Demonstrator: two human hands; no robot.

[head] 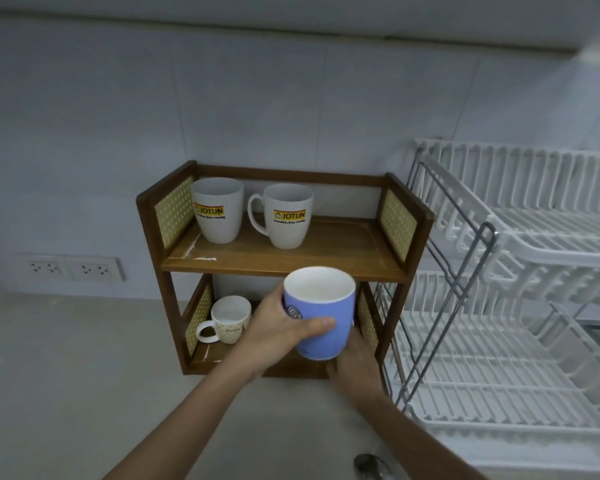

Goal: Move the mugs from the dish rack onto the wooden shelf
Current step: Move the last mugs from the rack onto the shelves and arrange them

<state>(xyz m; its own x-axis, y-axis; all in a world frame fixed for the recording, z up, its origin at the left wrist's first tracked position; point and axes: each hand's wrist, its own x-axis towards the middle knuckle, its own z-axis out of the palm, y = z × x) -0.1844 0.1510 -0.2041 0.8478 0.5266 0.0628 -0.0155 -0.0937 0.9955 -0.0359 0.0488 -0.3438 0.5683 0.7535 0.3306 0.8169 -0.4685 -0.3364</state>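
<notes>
A double wall socket (70,270) sits low on the tiled wall at the far left, just above the worktop (66,375). To its right, at the worktop's back edge, stands the two-tier wooden shelf (284,263) with woven side panels. On its top board, toward the left end, two white Jotun mugs stand upright: the left Jotun mug (217,209) and, near it, the right Jotun mug (286,214) with its handle turned left. On the bottom board, in the left corner, a small cream mug (227,319) stands with its handle also facing left. In front of the lower tier the left hand (278,330) has its grip wrapped around a blue mug (321,313), thumb across the front, holding it upright and clear of the boards. The right hand (355,372) is just below and right of it, fingers against the mug's base; whether this grip is closed cannot be told. At the right stands a white two-tier dish rack (520,306), just beside the shelf. A spoon (369,465) lies near the worktop's front edge.
</notes>
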